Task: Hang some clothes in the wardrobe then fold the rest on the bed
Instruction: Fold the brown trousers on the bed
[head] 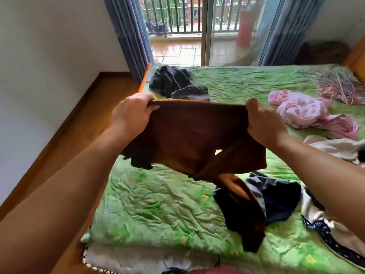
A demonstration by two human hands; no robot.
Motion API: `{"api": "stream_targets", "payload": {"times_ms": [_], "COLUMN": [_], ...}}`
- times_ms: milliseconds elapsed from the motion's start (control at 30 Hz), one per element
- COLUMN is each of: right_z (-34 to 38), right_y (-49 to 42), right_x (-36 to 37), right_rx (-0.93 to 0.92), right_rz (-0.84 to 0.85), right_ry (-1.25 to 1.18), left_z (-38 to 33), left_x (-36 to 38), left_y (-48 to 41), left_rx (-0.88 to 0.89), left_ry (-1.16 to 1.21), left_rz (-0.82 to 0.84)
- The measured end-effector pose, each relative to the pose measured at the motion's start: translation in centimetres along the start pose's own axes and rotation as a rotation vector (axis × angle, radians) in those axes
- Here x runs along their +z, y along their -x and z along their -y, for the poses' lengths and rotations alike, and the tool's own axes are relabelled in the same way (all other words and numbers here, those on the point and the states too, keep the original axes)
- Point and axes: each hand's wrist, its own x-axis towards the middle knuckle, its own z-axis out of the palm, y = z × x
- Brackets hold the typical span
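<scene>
A brown garment [189,135] is stretched flat in the air above the bed [158,210]. My left hand [132,113] grips its top left corner and my right hand [262,121] grips the top right corner. Its lower part hangs down and trails onto the green quilt near a dark blue and striped pile of clothes [276,198]. A dark grey heap of clothes [175,82] lies at the far left of the bed. A pink garment [308,111] lies crumpled at the right, with a white one [339,147] below it.
A wooden floor strip [65,135] runs between the bed's left edge and the white wall. Beyond the bed are blue curtains [128,32] and a glass door [197,30] onto a railed balcony. A patterned black and white cloth [324,232] lies at the lower right.
</scene>
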Motion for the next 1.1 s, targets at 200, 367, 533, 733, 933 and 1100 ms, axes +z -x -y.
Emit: {"api": "stream_targets", "payload": {"times_ms": [200,367,533,733,933,1100], "right_z": [4.6,6.6,10.1,15.9,19.8,16.5], "right_y": [-2.4,-2.5,-4.3,-6.9,-6.6,-5.7], "right_x": [-0.3,1.0,-0.8,-5.2,-6.0,-5.7], "right_rx": [0.129,0.504,0.496,0.475,0.387,0.478], "right_rz": [0.054,0.232,0.24,0.409,0.629,0.692], "right_ry": [0.092,-0.101,-0.338,-0.602,-0.871,-1.273], "left_z": [6.6,9.9,11.4,10.3,0.8,-1.3], "left_x": [-2.4,-3.1,-2.8,-0.9,0.8,2.4], "left_y": [3.3,4.7,5.7,5.3,4.7,4.2], "left_rx": [-0.072,-0.149,-0.311,-0.363,-0.244,-0.267], "left_ry": [0.042,0.027,-0.121,0.05,0.837,0.869], "left_rz": [0.006,0.032,0.214,0.475,0.567,0.407]}}
